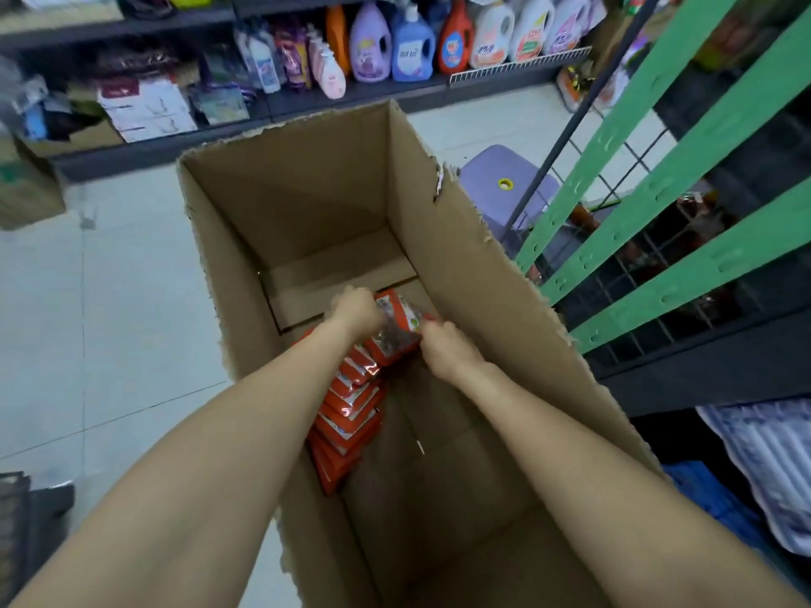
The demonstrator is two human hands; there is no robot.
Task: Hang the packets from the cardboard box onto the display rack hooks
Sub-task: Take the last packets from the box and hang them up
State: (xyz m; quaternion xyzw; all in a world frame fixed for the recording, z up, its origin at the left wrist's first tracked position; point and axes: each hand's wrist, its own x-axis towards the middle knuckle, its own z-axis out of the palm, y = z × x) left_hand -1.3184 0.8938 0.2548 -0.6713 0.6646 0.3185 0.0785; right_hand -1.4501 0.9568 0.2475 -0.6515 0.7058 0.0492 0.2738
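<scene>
Along the left of the frame lie pale floor tiles [109, 300], with stocked shelves [307, 94] of detergent bottles running across the top. At centre stands the tall open cardboard box [439, 239], its upper edges torn, and both arms reach down into it. The left hand [357, 311] grips one end of a red packet [395, 329], fingers curled over it; the right hand [445, 348] pinches the opposite end, so the packet is held between the two, raised just above the row of remaining packets [346, 414]. That row stands on edge against the box's left wall, and a good part of the box floor beside it is bare cardboard, which suggests the stock is largely drawn down, though that is inference only. To the right of the frame stands the wire display rack [614, 274], crossed by green perforated strips [684, 274]; dark goods show behind the mesh, but its hooks cannot be made out. Assessment: one packet in hand, not yet hung; about a dozen remain in the box.
</scene>
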